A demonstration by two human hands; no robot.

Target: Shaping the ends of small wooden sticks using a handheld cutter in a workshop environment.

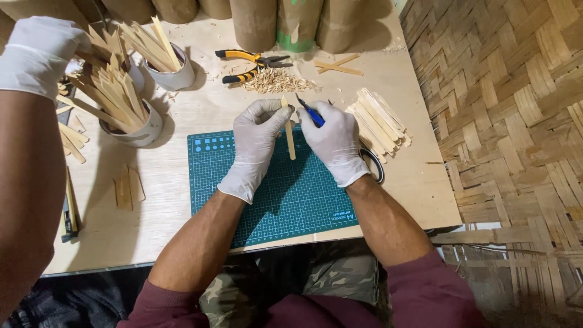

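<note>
Pale wood, flat and narrow, the stick point(289, 135) stands nearly upright over the green cutting mat point(273, 194) at centre frame. Gloved left hand point(258, 143) pinches its upper end, fingers curled closed. Gloved right hand point(333, 141) grips a blue-handled knife point(310, 112) just beside the stick's top.

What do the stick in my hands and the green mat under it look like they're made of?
Stick: pale, matte, straight-grained, probably split bamboo or wood, unfinished. Green mat: smooth with a printed grid, likely a vinyl or rubber cutting mat. Left hand and right hand wear thin whitish gloves, seemingly latex.
</note>
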